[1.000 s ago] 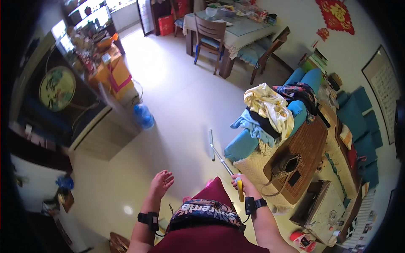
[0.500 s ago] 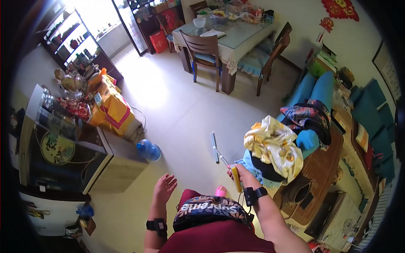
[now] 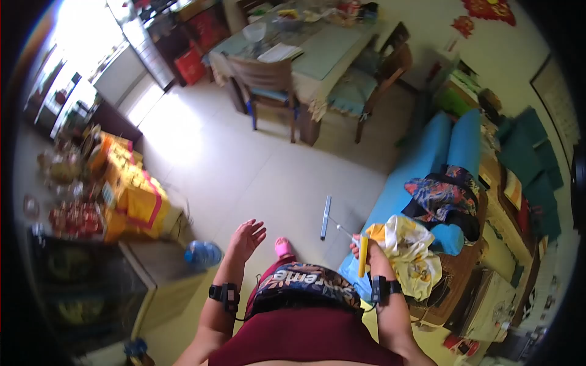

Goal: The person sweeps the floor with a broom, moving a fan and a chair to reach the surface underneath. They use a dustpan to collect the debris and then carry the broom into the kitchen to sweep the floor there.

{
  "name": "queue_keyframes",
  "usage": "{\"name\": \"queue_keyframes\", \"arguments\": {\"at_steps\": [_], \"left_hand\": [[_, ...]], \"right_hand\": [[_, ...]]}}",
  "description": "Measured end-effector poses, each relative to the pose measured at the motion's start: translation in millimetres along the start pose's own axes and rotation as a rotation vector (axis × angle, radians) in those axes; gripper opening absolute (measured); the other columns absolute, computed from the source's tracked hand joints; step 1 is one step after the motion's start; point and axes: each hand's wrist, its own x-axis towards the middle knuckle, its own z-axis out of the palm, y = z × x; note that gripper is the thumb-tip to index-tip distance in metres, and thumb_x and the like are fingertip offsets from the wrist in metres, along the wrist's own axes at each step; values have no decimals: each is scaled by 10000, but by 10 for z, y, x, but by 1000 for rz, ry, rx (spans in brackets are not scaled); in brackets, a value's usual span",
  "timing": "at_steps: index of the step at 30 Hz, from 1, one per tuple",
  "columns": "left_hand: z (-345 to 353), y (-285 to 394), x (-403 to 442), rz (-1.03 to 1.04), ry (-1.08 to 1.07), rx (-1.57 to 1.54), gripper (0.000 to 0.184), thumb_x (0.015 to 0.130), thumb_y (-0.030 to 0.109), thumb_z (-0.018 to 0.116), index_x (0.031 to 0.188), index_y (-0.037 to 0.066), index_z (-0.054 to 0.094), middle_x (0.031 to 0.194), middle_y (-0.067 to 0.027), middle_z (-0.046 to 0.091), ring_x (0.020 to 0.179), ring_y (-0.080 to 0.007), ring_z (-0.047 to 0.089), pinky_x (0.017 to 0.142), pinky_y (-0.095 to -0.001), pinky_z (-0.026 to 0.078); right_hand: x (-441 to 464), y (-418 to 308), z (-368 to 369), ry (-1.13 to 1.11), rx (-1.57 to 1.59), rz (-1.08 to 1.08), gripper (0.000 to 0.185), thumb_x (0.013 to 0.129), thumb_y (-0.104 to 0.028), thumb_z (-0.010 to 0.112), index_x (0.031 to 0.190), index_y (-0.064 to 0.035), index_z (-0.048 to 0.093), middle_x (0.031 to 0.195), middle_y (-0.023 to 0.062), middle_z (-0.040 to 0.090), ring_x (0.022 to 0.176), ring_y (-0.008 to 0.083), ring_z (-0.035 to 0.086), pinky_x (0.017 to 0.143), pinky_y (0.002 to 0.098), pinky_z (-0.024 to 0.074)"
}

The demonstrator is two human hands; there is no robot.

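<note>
My right hand (image 3: 360, 248) is closed around a thin pole with a yellow handle (image 3: 363, 256). The pole runs forward and left to a narrow flat bar head (image 3: 325, 218) at the floor. My left hand (image 3: 248, 236) hangs in the air over the floor, fingers apart, holding nothing. Just right of my right hand lies a heap of white and yellow cloth (image 3: 409, 253), with light blue cloth (image 3: 356, 271) beneath the forearm. A pink slipper (image 3: 282, 247) shows on one foot between my hands.
Ahead stands a dining table (image 3: 329, 58) with chairs (image 3: 265, 85). A blue sofa (image 3: 421, 158) with dark floral clothing (image 3: 445, 192) lines the right. On the left are a cabinet (image 3: 165, 262), a blue water bottle (image 3: 202, 253) and a yellow-draped stand (image 3: 137, 195).
The view has moved forward toward the dining table and sofa. The bar head has shifted right, nearer the sofa. My right hand keeps hold of the handle; my left stays open.
</note>
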Motion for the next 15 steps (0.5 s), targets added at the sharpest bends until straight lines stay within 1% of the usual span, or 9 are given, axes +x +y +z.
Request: {"name": "queue_keyframes", "arguments": {"at_steps": [2,3,5,6,9,10,13,14,15], "left_hand": [[328,281,502,-54,-20,35,255,882,170,479,1100,41,449,1088,-173,528,964,-304,545,842,-397,469],[453,351,670,-88,-14,52,238,882,150,477,1088,35,448,1069,-174,535,936,-298,559,822,-397,482],[700,509,1045,-123,-34,100,240,882,141,478,1090,29,444,1075,-177,529,944,-300,554,835,-397,476],[836,586,1229,-131,-49,126,241,881,136,479,1092,26,442,1077,-178,526,949,-301,552,841,-397,473],[1238,705,1688,-161,-137,208,285,890,180,476,1118,15,433,1150,-201,478,1032,-324,505,907,-414,426],[1343,713,1841,-188,-152,225,283,890,178,474,1118,16,431,1154,-203,474,1032,-325,504,911,-415,423],[1699,680,2331,-240,-204,254,278,891,171,470,1118,16,425,1165,-208,462,1033,-330,497,921,-417,415],[1822,662,2468,-248,-219,253,278,890,169,470,1118,16,424,1168,-209,458,1034,-332,493,923,-418,413],[1932,636,2591,-252,-233,252,278,889,166,469,1118,16,422,1172,-210,454,1035,-334,489,925,-419,411]], "right_hand": [[-30,-75,106,139,-71,-151,292,771,-303,626,769,-36,506,623,35,514,461,106,471,420,217,404],[-3,-162,117,147,-46,-162,276,783,-285,617,799,-37,496,642,50,528,467,117,480,421,226,407],[49,-214,124,154,8,-158,249,808,-251,600,859,-41,476,680,81,555,480,140,500,422,245,414],[112,-239,99,151,36,-163,226,803,-202,608,895,-52,466,688,90,564,511,158,536,447,257,441],[82,-359,90,139,163,-146,192,776,-156,637,880,-91,489,753,81,586,583,160,569,481,238,463],[175,-398,20,117,224,-83,290,761,-117,649,998,-101,483,777,98,592,610,183,583,504,251,481],[140,-591,-19,212,214,-261,410,758,-128,655,1116,-96,457,780,103,593,609,169,578,522,240,472],[27,-704,25,248,215,-368,496,755,-118,645,1189,-53,414,772,98,581,595,150,551,546,226,455],[-2,-816,-11,216,250,-424,472,756,-115,635,1163,-26,414,787,98,570,636,153,555,581,224,448]]}}
